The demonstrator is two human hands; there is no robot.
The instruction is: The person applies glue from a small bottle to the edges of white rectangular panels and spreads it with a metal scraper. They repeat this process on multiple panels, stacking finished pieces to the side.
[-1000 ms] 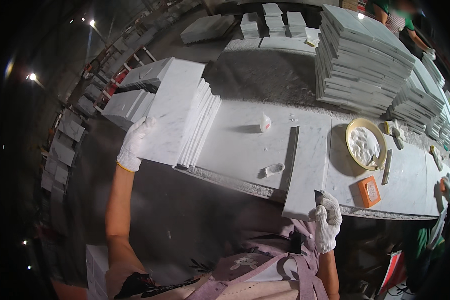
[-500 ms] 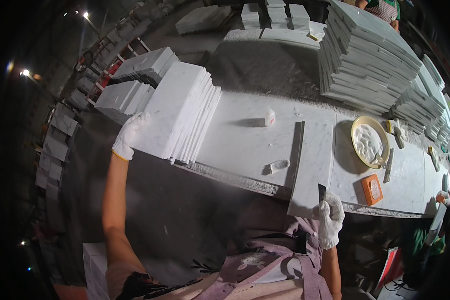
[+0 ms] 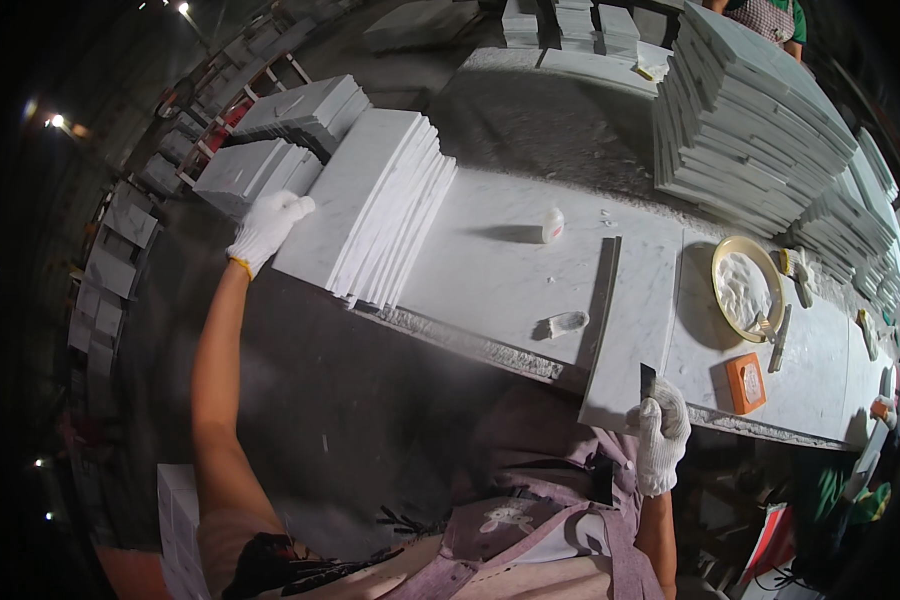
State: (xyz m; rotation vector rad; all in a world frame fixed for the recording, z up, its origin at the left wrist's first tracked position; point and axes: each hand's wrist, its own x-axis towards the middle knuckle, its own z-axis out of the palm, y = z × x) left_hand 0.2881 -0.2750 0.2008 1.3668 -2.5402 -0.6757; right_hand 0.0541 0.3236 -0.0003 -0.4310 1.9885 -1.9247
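Note:
My left hand (image 3: 267, 230), in a white knit glove with a yellow cuff, is at the left edge of the top slab in a stack of white marble slabs (image 3: 355, 190). Its fingers look bent and a little smeared, so their grip is unclear. In my right hand (image 3: 662, 432), also gloved, is a small scraper (image 3: 647, 381) with a dark flat blade pointing up. It is held just over the near end of a marble slab (image 3: 635, 320), which lies crosswise on the bench and juts past its front edge.
On the bench (image 3: 500, 255) stand a small white bottle (image 3: 553, 226), a crumpled white piece (image 3: 567, 324), a yellow bowl (image 3: 722, 300) of white paste and an orange box (image 3: 745, 383). Tall slab piles (image 3: 740, 130) rise at the back right. A person (image 3: 770, 18) is beyond them.
My left hand has slid farther away along the stack's left edge, its fingers more bent. My right hand keeps the scraper at about the same spot. The view has shifted slightly.

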